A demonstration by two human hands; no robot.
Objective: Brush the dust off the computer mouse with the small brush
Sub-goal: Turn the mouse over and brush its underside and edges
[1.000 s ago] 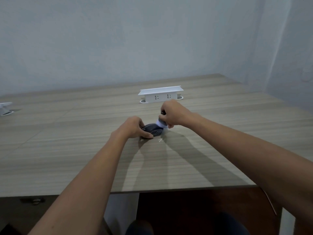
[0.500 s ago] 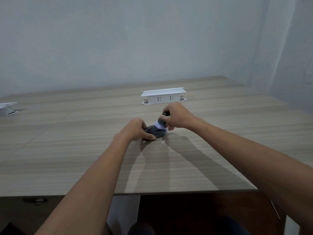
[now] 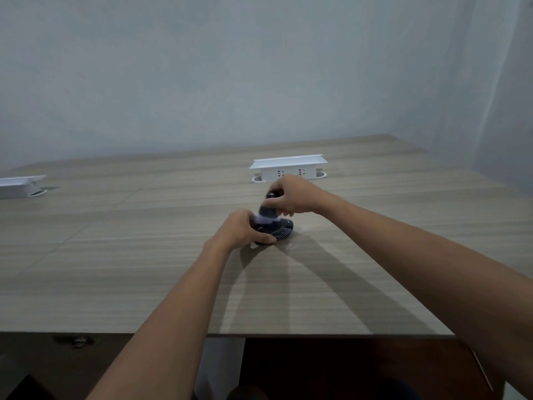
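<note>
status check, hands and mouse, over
Left hand gripping mouse on table. Right hand holding small brush, bristles down on mouse. Nothing in the way; socket box sits behind.

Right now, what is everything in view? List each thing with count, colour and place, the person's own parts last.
computer mouse: 1, black with pale lines, on the table at centre, partly covered by the left hand.
small brush: 1, dark handle and pale bristles, upright on top of the mouse; blurred.
socket box: 1, white, raised from the table just behind the hands.
second socket box: 1, white, at the table's far left edge, cut off by the frame.
table: 1, grey-brown wood grain, fills the lower half.
wall: pale grey, behind the table.
left hand: 1, grips the mouse's near side.
right hand: 1, grips the brush handle.
</note>
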